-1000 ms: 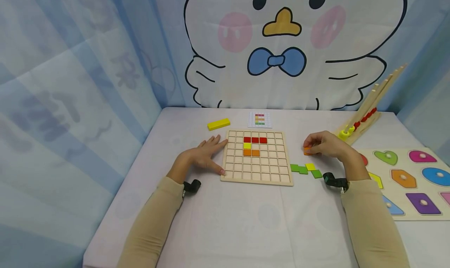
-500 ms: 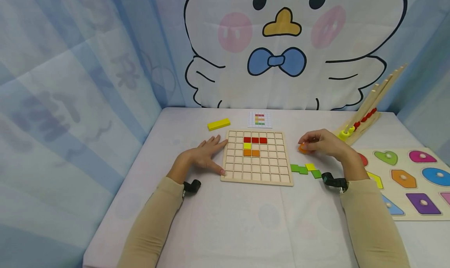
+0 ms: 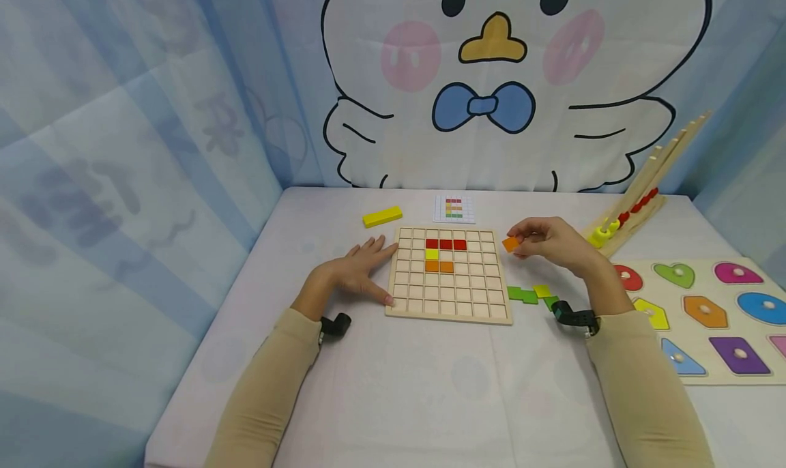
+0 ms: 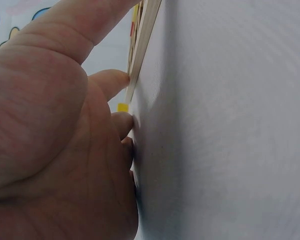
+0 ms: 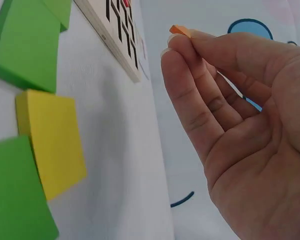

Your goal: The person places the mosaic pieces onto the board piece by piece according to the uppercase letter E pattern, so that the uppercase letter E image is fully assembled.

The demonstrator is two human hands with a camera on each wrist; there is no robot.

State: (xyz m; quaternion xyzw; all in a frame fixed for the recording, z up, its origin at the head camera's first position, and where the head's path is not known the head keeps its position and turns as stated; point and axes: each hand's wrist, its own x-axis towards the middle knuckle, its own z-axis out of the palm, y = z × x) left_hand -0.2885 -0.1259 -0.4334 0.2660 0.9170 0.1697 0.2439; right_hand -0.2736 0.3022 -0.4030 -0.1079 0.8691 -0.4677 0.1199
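Note:
A wooden grid board lies on the white table, with three red tiles, one yellow tile and two orange tiles in its cells. My left hand is spread at the board's left edge, thumb and index finger touching it. Just beyond the right edge, my right hand pinches an orange square tile between thumb and fingers, raised off the table in the right wrist view. Below it lie green tiles and a yellow tile, partly overlapping.
Behind the board are a pattern card and a yellow bar. On the right stand a wooden peg rack with red and yellow beads and a shape puzzle board. A patterned curtain backs the table.
My right hand has lifted the orange tile off the table and carried it left and away from me, close to the board's right edge. My left hand has stayed still.

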